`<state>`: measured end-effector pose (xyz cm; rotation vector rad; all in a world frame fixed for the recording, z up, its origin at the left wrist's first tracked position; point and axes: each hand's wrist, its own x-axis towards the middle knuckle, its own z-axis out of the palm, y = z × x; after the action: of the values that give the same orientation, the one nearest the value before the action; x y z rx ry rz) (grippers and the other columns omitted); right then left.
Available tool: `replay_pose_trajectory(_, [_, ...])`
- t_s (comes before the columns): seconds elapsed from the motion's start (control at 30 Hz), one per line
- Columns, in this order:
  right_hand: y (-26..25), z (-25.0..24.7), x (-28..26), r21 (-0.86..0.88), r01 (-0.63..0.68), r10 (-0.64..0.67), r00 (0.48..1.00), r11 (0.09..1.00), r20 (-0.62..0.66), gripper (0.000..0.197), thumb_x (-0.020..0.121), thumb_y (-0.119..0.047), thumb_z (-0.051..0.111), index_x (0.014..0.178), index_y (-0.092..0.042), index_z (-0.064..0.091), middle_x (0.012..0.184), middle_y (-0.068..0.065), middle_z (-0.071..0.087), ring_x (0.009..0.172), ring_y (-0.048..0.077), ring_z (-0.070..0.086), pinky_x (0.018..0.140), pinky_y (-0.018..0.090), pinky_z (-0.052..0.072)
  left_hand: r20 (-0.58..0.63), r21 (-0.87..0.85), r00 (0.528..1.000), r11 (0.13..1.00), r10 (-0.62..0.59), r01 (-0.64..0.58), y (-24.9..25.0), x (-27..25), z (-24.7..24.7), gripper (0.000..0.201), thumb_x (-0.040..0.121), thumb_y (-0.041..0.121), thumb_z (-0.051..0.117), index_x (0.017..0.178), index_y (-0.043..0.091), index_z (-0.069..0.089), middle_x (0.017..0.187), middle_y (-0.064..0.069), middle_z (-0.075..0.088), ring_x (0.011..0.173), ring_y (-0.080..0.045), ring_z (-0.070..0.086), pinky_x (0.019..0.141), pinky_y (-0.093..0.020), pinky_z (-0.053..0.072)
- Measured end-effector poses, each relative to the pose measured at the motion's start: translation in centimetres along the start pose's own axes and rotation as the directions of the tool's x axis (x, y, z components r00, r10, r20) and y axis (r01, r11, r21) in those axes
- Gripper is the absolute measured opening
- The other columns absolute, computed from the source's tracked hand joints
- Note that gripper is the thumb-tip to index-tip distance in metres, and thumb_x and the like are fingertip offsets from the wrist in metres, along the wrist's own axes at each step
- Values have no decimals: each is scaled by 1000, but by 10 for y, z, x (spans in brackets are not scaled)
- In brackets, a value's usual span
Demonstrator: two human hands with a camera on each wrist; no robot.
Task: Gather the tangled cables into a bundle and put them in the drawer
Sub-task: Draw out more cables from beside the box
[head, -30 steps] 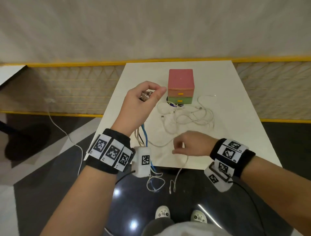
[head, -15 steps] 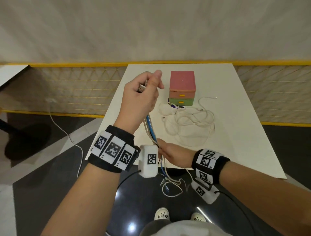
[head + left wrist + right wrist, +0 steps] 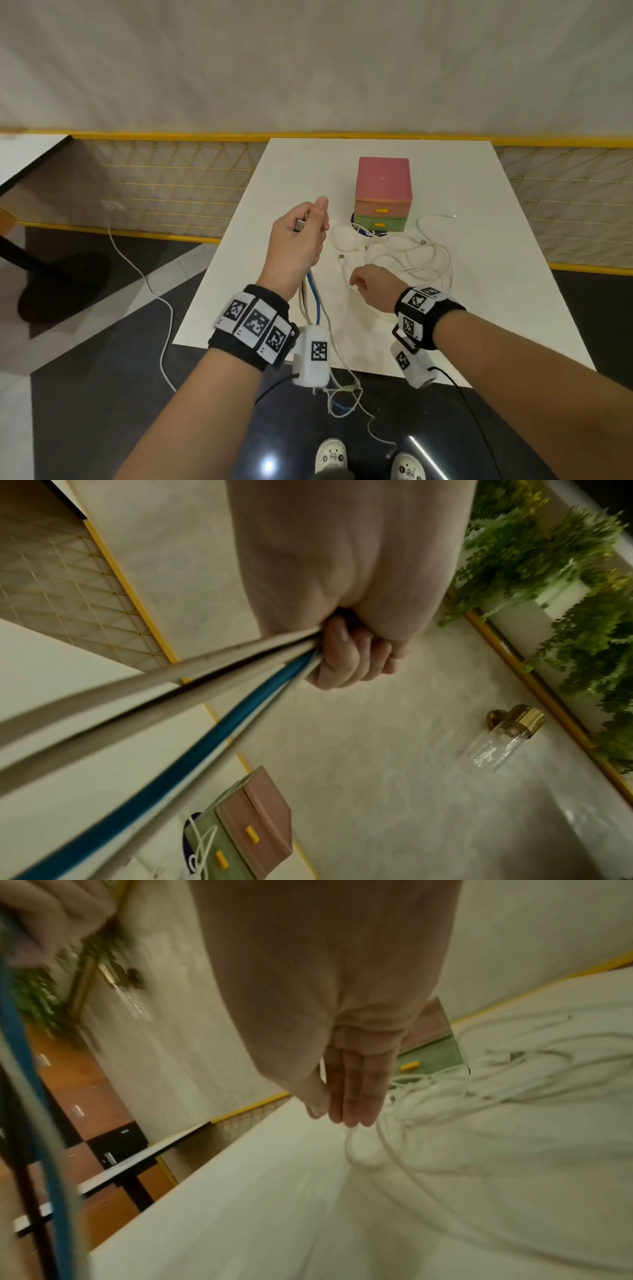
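Above the table's (image 3: 513, 308) near left corner, blue and beige cables (image 3: 313, 294) are clenched in the left hand (image 3: 298, 240) — ends aligned for bundling; the right hand (image 3: 371, 286) (fingers straight, empty) hovers by the white tangle (image 3: 404, 253) fronting the drawer unit (image 3: 383, 195).

- The right hand (image 3: 352, 1085) reaches over the white worktop (image 3: 240, 1218) with its fingers (image 3: 356, 1096) straight and held together, tips pointing down.
- Just under the fingertips lies a loop of the white cables (image 3: 462, 1096), whose tangle spreads to the right across the worktop.
- Behind the hand shows part of the green drawer (image 3: 435, 1053) with its yellow handle (image 3: 409, 1066).
- At the upper left the left hand (image 3: 51, 915) appears, blurred, with a blue cable (image 3: 31, 1085) running down from it.
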<state>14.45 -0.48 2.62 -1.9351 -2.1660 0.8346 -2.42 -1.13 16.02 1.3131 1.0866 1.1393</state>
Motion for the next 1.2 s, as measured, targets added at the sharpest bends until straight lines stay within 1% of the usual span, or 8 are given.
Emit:
replay_pose_trajectory(0.2, [6,35,23,-125,-107,118,989,986,85,34,90,-13,56,121,-5,46,124,16,50,115,32,49,96,38,41,-34,-21,999,999,-39,38,-9,13,-3,40,100,37,50,68,13,46,56,-1,29,44,-11,22,41,-19,20])
replay_pose_trajectory(0.3, [10,40,21,-154,-114,124,991,982,57,30,92,-6,47,122,-7,50,123,15,54,113,30,52,95,38,44,-40,-21,998,999,-38,38,-13,17,-7,40,100,37,50,69,12,46,56,-1,30,44,-12,22,41,-20,20])
replay_pose_trajectory(0.47, [0,21,14,232,-22,54,990,972,-134,20,91,-7,54,106,-8,67,107,11,62,95,26,59,81,26,43,-78,-2,992,995,-104,104,-26,25,-12,37,97,39,55,74,10,56,55,0,33,44,-12,24,41,-20,21])
replay_pose_trajectory(0.6, [-24,-13,-6,512,195,-28,948,837,-316,21,89,-4,57,89,-25,63,99,6,58,84,22,63,61,33,53,-223,35,955,978,-194,207,-42,34,-9,33,85,45,70,96,14,64,62,4,47,42,-9,35,41,-20,30])
replay_pose_trajectory(0.73, [-40,-38,-21,557,339,-101,905,758,-412,26,89,-1,57,88,-27,61,100,10,57,84,19,66,65,27,57,-203,38,944,961,-260,273,-46,41,5,48,74,53,77,106,19,66,79,3,48,49,-10,40,43,-20,33])
replay_pose_trajectory(0.87, [-38,-41,-27,478,422,-214,877,770,-430,16,88,4,56,96,-8,62,98,13,57,79,12,63,71,23,55,-193,39,968,984,-161,172,-38,47,19,23,88,39,67,82,18,71,60,8,55,47,-9,39,50,-26,31])
replay_pose_trajectory(1.0, [-31,-39,-29,496,403,-219,896,769,-387,15,92,-1,52,95,-15,57,92,6,59,78,13,63,73,26,54,-130,34,990,998,-49,54,-31,52,26,21,94,19,57,109,29,67,67,0,60,49,-8,42,50,-22,35])
replay_pose_trajectory(1.2, [-13,-31,-22,485,310,-224,947,817,-229,22,100,-18,39,91,-13,58,84,-2,59,81,13,58,76,32,55,-118,83,988,992,103,-94,-11,58,28,29,98,42,52,93,21,70,58,2,55,49,-6,43,53,-23,36])
